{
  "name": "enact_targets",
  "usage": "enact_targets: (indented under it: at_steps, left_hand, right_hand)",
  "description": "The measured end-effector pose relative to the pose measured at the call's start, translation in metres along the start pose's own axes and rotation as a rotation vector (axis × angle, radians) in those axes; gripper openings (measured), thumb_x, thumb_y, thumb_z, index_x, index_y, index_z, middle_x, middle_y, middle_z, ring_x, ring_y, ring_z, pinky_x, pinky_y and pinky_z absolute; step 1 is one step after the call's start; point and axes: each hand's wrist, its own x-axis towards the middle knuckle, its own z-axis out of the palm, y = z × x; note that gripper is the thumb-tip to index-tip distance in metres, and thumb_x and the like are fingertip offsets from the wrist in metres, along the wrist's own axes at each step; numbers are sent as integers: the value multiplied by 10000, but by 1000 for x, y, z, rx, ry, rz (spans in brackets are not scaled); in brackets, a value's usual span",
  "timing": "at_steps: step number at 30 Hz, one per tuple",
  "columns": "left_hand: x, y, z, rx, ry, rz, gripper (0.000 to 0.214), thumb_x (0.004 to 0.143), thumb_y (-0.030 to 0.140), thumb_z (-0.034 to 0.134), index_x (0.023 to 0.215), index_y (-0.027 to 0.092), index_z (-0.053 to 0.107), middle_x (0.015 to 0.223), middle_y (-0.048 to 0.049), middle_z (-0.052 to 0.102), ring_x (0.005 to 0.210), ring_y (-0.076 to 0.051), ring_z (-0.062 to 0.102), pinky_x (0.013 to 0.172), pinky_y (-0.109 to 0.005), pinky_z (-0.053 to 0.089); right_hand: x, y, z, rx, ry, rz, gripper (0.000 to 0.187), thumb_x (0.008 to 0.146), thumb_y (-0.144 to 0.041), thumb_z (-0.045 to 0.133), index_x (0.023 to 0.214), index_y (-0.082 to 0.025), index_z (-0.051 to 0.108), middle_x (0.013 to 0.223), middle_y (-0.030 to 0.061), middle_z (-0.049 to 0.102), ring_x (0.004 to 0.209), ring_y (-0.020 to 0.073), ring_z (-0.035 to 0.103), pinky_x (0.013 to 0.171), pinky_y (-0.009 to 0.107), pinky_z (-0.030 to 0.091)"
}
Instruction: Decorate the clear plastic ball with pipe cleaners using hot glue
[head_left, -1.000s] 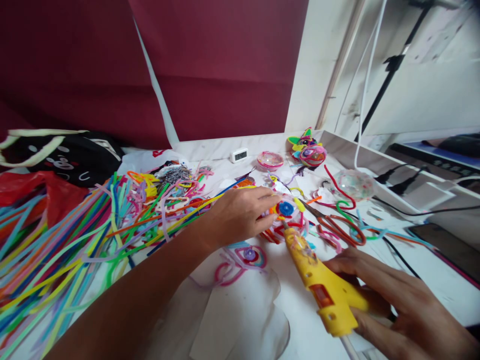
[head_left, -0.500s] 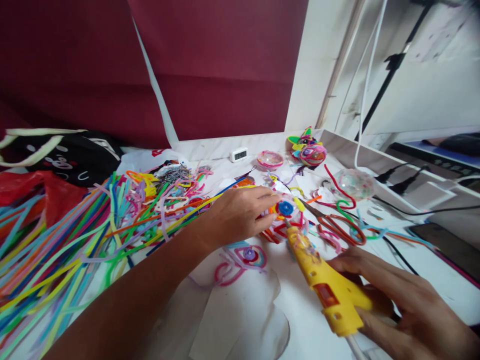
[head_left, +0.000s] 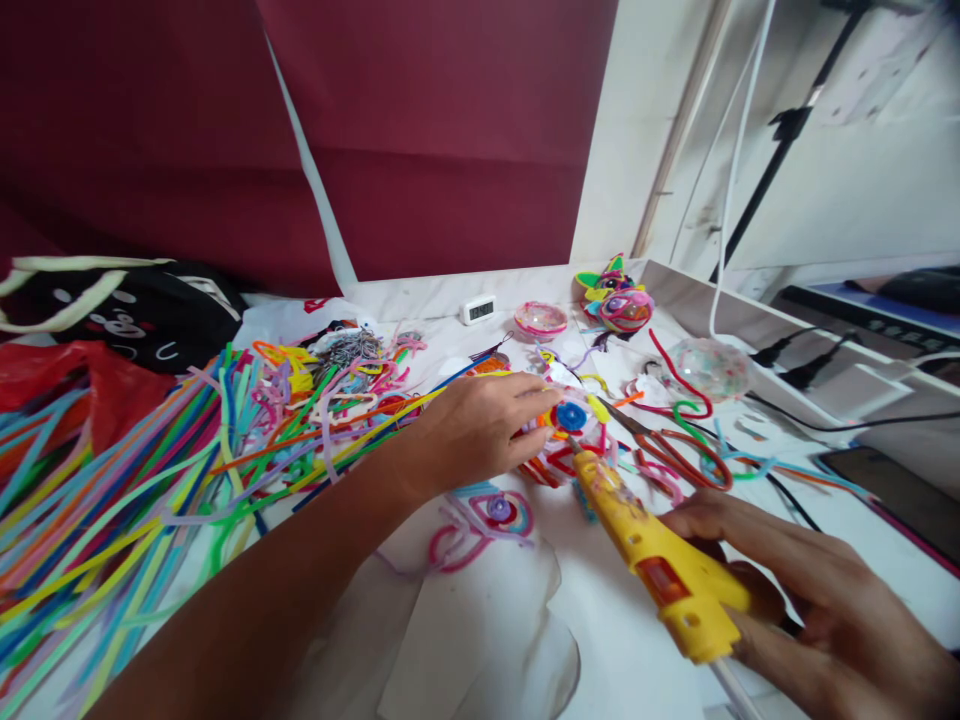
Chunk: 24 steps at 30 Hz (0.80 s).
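My right hand [head_left: 810, 580] is wrapped round a yellow hot glue gun [head_left: 637, 530], with a white glue stick coming out of its back end. The gun's nozzle is at the lower edge of a blue pipe-cleaner coil [head_left: 571, 416]; whether they touch I cannot tell. My left hand [head_left: 484, 425] is closed, its fingertips on the left side of the colourful pipe-cleaner piece that bears this coil. Closer to me on the white surface lies a pink and lilac pipe-cleaner eye shape [head_left: 499, 510]. Orange-handled scissors [head_left: 690, 455] lie just right of the piece.
Long coloured pipe cleaners [head_left: 172, 480] cover the left side, by a black bag [head_left: 150, 315]. A small digital clock [head_left: 478, 311], a clear dome [head_left: 540, 319] and a decorated figure [head_left: 622, 300] stand at the back. On the right are a clear ball [head_left: 711, 368], cables and a phone [head_left: 892, 490].
The back end of the glue gun has swung slightly to the right with my right hand, while its nozzle stays at the blue coil. My left hand looks unmoved.
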Motion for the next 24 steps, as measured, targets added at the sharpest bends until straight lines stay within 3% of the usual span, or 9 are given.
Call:
enact_targets:
  at_steps: [7,17,24]
  left_hand:
    - [0,0,1,8,5,6,302,891,241,513,1164,173,624,1168,-64,677,1017,-162,665,871,-291,559]
    - [0,0,0,7,-1,-4,301,890,248,518,1164,179,622,1175,-57,675,1014,-164,664,856,-292,559]
    - [-1,1,0,10,-2,-4,291,898,243,504,1156,176,621,1163,-66,680,1013,-165,663,866,-291,551]
  right_hand:
    - [-3,10,2,-47,23,-11,387,870,-396,535,1243,-299,506,1212,100,629,1121,309,614,794,366,589]
    - [0,19,-5,-157,54,-133,440,870,-392,525,1306,-344,488,1288,63,611,1168,283,587,917,429,536]
    - [1,20,-9,-158,100,-147,439,840,-379,572,1272,-358,500,1251,44,632,1110,260,626,864,324,564]
